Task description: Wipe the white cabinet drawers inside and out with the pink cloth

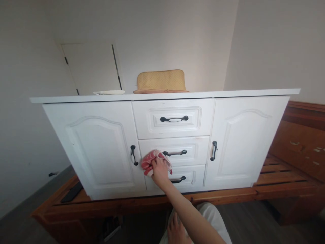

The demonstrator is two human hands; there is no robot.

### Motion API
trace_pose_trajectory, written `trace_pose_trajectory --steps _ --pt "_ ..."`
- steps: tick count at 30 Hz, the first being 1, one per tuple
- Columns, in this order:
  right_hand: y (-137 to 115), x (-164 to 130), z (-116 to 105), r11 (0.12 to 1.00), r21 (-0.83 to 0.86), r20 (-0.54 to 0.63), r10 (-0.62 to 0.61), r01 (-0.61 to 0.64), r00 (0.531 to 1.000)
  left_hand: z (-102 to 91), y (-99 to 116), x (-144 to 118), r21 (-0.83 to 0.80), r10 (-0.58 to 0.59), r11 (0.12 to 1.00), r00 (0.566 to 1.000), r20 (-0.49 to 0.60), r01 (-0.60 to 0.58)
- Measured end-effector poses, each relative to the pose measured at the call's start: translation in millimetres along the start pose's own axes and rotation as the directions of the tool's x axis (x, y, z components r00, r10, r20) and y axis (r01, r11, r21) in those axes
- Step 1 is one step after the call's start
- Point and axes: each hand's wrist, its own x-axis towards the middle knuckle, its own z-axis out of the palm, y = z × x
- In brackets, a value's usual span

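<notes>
My right hand (160, 170) is closed on a crumpled red and white cloth (151, 162). It presses the cloth against the white cabinet front, over the left part of the middle drawer (200, 149) and the top of the bottom drawer (198, 175). Just right of the cloth is the middle drawer's black handle (176, 153). My forearm partly covers the bottom handle (180, 180). Low in the view, my left hand (175, 231) lies on my light trouser leg, fingers stretched out and holding nothing; my right forearm hides part of it.
The white cabinet (101, 149) stands on a slatted wooden bed frame (228, 196). On its top are a yellow woven, box-like item (161, 80) and a flat white object (111, 92). Black handles stick out from the left door (133, 156) and right door (214, 150).
</notes>
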Motion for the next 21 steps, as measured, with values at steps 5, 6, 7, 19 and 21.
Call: trace_pose_trajectory --steps 5,6,7,19,21 --pt "90 -55 -9 0.966 -0.065 -0.209 0.233 -0.251 0.95 7.4 -5 11 -0.013 0.01 1.0 0.999 -0.051 -0.01" --pt "111 -62 -19 0.956 -0.061 -0.281 0.259 -0.287 0.924 9.0 -5 14 -0.017 0.008 1.0 0.999 -0.049 -0.009" --pt "132 -67 -31 0.951 -0.038 -0.35 0.275 -0.307 0.896 10.6 -5 17 -0.021 0.009 1.0 0.999 -0.049 -0.01" --pt "161 6 -180 0.896 0.428 -0.607 0.383 -0.12 0.696 14.7 3 9 0.003 0.018 1.0 0.99 -0.139 -0.018" --pt "151 -7 -171 0.765 0.643 -0.535 0.486 -0.04 0.691 12.1 0 8 -0.026 0.021 0.999 0.993 -0.117 -0.024"
